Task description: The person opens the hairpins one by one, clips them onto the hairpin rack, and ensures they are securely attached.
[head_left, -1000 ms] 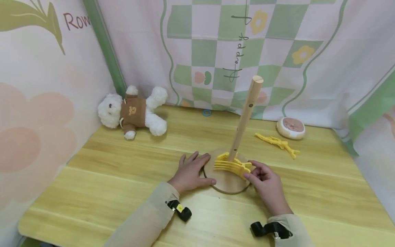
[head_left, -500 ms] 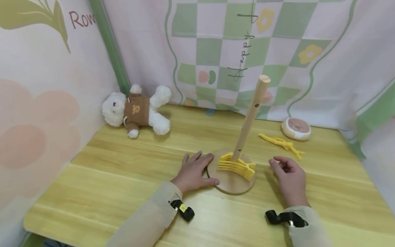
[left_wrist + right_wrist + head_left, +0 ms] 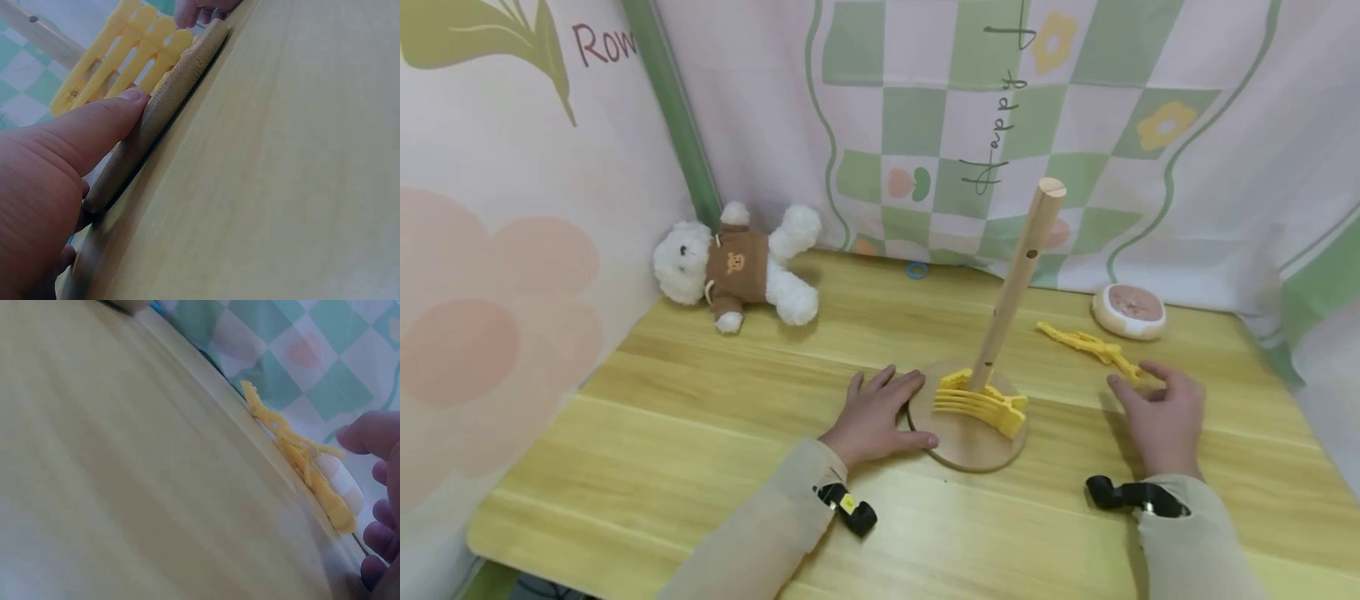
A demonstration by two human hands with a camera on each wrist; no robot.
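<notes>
My left hand (image 3: 876,421) rests spread at the left rim of a round wooden base (image 3: 966,450), its thumb (image 3: 109,119) lying on the edge. From the base rises a tilted-looking wooden post (image 3: 1015,287) with small holes. Around the post's foot lie several curved yellow plastic pieces (image 3: 981,407) side by side. My right hand (image 3: 1165,421) hovers at the near end of another yellow, branch-like plastic piece (image 3: 1082,342) on the table. In the right wrist view, thumb and fingers stand apart with nothing visible between them, close to that yellow piece (image 3: 290,440).
A white plush toy (image 3: 741,267) in a brown shirt lies at the back left of the wooden table (image 3: 700,433). A round white-and-pink object (image 3: 1129,311) sits at the back right. A small blue ring (image 3: 917,270) lies by the checked curtain (image 3: 910,117).
My right hand has let go of the yellow pieces by the post and moved right, to the separate yellow piece. My left hand stays on the base. The head view has shifted slightly.
</notes>
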